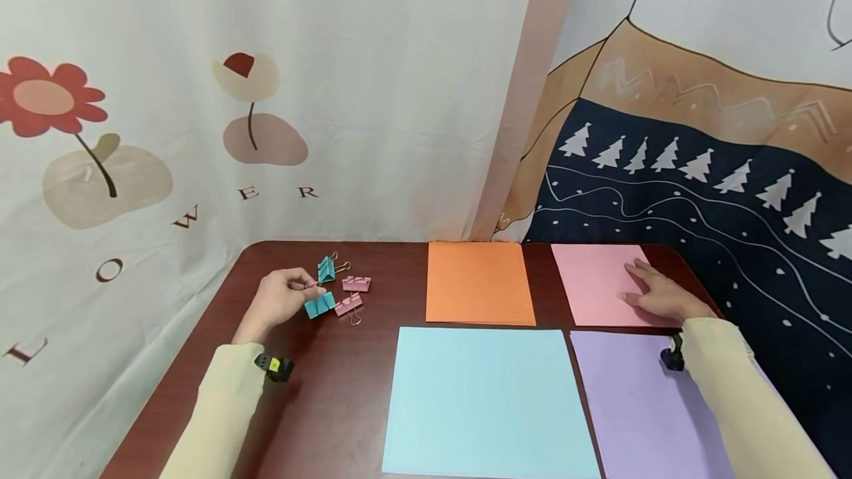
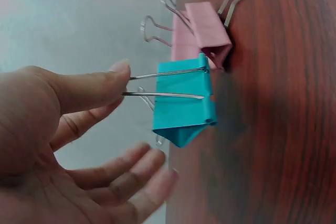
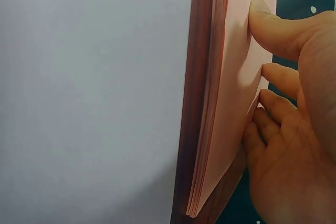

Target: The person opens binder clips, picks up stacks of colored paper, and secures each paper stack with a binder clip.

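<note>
My left hand is at the far left of the table, pinching a wire handle of a teal binder clip between thumb and index finger. The other fingers are spread loosely below it. Close by lie a second teal binder clip and two pink binder clips, their wire handles sticking out. Over on the right, my right hand rests on a stack of pink paper. Its fingers are spread, and the right wrist view shows the fingertips touching the top sheet of the stack.
Orange paper lies at the back middle of the brown table. Light blue paper lies in front of it, and purple paper sits partly under the right forearm. Printed curtains hang behind the table.
</note>
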{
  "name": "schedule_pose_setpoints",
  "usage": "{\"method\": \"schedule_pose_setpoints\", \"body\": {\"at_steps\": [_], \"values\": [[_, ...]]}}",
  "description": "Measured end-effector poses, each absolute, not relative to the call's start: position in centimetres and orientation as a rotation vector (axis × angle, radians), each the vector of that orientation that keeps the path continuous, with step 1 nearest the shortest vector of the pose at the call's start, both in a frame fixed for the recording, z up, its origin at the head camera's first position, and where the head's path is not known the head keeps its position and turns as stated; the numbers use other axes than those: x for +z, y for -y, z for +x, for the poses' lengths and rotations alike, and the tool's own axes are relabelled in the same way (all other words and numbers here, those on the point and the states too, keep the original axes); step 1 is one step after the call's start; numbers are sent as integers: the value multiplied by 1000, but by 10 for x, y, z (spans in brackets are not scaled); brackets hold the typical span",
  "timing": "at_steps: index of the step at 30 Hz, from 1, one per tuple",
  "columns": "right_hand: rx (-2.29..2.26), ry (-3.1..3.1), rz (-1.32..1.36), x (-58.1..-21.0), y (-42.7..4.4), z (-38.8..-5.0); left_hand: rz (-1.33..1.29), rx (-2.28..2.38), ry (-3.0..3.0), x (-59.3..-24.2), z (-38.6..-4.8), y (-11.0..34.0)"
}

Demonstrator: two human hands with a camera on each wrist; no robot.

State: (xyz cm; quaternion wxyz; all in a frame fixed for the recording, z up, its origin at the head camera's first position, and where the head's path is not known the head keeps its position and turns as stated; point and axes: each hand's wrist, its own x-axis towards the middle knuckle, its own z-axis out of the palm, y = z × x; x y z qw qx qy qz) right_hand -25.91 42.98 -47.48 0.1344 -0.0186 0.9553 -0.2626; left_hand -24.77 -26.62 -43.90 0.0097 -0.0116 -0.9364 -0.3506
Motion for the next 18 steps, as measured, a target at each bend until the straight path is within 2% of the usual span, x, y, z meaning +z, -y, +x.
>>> {"method": "schedule_pose_setpoints", "body": {"at_steps": [11,18], "values": [[-770,-2774,-60,-478,-431,-260,97,-1326,2915,-432,-243,261],[-791,-2759,-34,-478,-432,-261,203,-1768,2771,-432,-245,253]]}}
